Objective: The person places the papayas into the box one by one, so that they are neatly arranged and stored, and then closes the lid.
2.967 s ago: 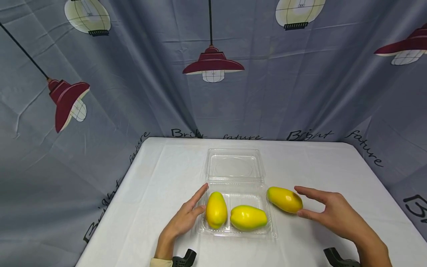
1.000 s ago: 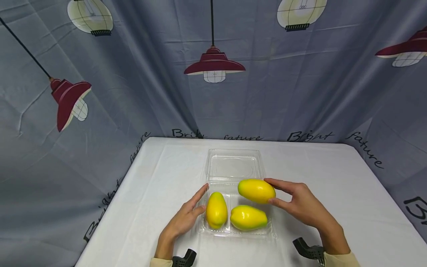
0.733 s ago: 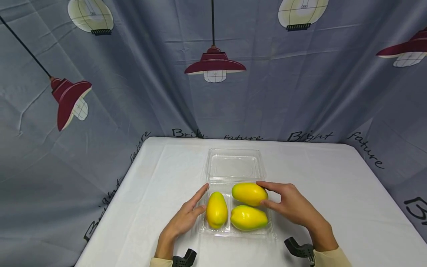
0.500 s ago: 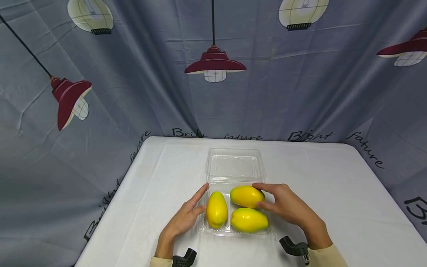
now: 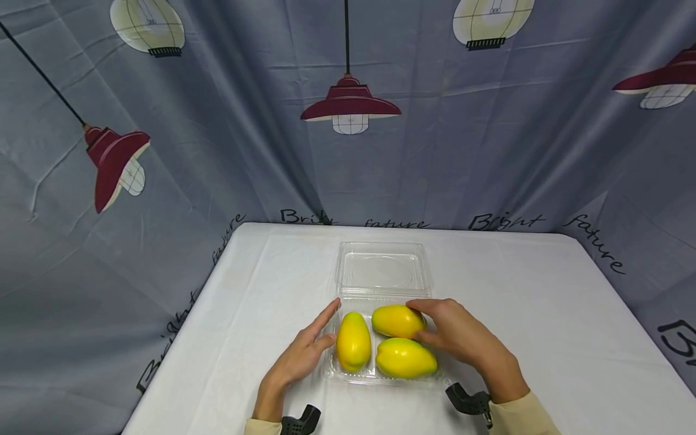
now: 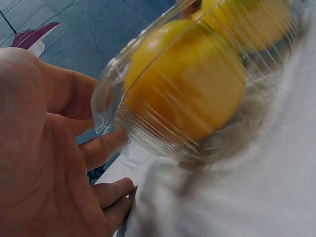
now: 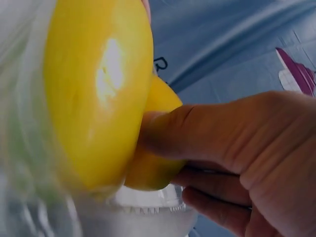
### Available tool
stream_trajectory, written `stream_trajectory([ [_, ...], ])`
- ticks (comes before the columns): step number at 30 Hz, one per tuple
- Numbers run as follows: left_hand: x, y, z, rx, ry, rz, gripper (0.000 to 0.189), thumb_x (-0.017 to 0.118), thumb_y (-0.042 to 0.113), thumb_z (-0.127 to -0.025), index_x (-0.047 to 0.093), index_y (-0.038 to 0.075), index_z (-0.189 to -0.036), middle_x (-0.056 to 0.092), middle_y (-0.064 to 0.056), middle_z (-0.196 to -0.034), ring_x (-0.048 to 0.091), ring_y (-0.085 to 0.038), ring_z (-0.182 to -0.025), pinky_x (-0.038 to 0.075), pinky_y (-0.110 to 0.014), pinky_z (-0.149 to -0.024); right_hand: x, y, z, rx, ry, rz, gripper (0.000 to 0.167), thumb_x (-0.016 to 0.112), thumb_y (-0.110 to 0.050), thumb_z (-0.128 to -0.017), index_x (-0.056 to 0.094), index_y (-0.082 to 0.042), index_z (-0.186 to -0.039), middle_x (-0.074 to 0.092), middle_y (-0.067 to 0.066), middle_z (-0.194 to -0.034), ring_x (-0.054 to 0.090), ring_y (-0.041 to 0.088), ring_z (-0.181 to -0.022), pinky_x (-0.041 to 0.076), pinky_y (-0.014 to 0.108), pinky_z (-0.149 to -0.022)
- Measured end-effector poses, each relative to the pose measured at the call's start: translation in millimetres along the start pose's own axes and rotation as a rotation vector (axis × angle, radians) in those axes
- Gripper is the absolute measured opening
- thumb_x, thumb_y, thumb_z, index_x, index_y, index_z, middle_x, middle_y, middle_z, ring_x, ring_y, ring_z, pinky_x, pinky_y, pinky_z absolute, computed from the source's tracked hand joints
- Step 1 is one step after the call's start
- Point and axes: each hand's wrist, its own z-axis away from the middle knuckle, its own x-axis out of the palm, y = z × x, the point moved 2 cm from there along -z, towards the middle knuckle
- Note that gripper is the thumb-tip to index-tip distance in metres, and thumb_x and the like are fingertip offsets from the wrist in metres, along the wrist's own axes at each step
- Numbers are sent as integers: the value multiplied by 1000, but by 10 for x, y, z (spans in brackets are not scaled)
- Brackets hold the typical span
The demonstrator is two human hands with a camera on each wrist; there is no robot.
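Three yellow mangoes with greenish ends lie in the base of a clear plastic clamshell box. One mango stands lengthwise on the left, and another mango lies crosswise at the front right. Behind that one, the back mango has its right end between the thumb and fingers of my right hand. In the right wrist view, the thumb presses against this mango. My left hand rests along the box's left side, fingers extended; the left wrist view shows its fingers at the clear wall.
The box's lid lies flipped back, away from me, on the white-covered table. A grey curtain printed with lamps hangs around the table's back and sides. Black camera mounts sit at both wrists.
My right hand has carried the third mango leftward from the table beside the box and lowered it into the back right of the base. The left hand has stayed in place.
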Motion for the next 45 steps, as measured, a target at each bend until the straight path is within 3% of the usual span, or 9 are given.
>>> stream_trajectory([
  [8,17,5,-25,-2,-12,4,70,49,12,-111,27,24,-176,27,3,-182,20,-27,-170,13,-59,-137,-53,-9,33,41,9,-16,56,90,-18,-90,72,-5,-142,76,6,-140,70,33,-133,56,57,-113],
  [13,-6,24,-18,-8,1,-10,70,50,13,-111,28,23,-176,28,2,-182,20,-29,-170,14,-61,-137,-163,77,79,70,72,-44,58,88,-22,-92,71,-8,-146,73,8,-145,69,38,-135,57,61,-111],
  [18,-119,91,-29,4,57,-47,67,49,13,-112,27,16,-175,30,-5,-181,23,-32,-169,19,-59,-137,-306,225,104,122,156,-46,56,86,-27,-96,70,-8,-146,74,11,-143,72,40,-128,58,64,-107],
  [22,-256,164,-137,32,103,-77,66,51,15,-113,27,8,-174,34,-15,-179,30,-40,-167,25,-60,-135,-365,351,93,192,205,-78,57,83,-30,-99,68,-6,-149,73,15,-144,72,43,-127,58,65,-105],
  [27,-389,199,-376,14,140,-31,66,54,16,-113,28,2,-172,40,-23,-174,40,-46,-160,32,-60,-132,-298,509,24,275,221,-234,60,79,-37,-102,65,-3,-150,71,19,-146,72,43,-129,59,60,-107],
  [31,-431,131,-605,-85,132,88,67,54,18,-113,27,-3,-171,42,-25,-172,43,-44,-159,36,-59,-130,-182,620,-54,374,162,-407,67,74,-42,-105,59,1,-154,67,22,-151,68,41,-136,56,59,-113],
  [35,-425,48,-758,-164,83,172,72,56,17,-111,24,-6,-171,37,-26,-174,39,-44,-161,37,-59,-130,-53,706,-135,451,70,-561,70,72,-41,-106,53,3,-158,63,24,-155,63,41,-142,50,61,-120],
  [41,-383,3,-865,-144,-13,205,76,60,9,-107,23,-7,-171,31,-27,-176,34,-45,-163,33,-58,-131,95,797,-202,450,31,-669,69,75,-34,-105,51,2,-160,61,22,-159,60,39,-146,47,59,-123],
  [45,-371,1,-886,-120,-17,226,78,63,2,-104,23,-4,-172,31,-24,-178,37,-44,-162,35,-57,-130,126,806,-206,397,68,-718,68,76,-26,-105,49,2,-161,60,23,-159,62,38,-144,53,48,-119],
])
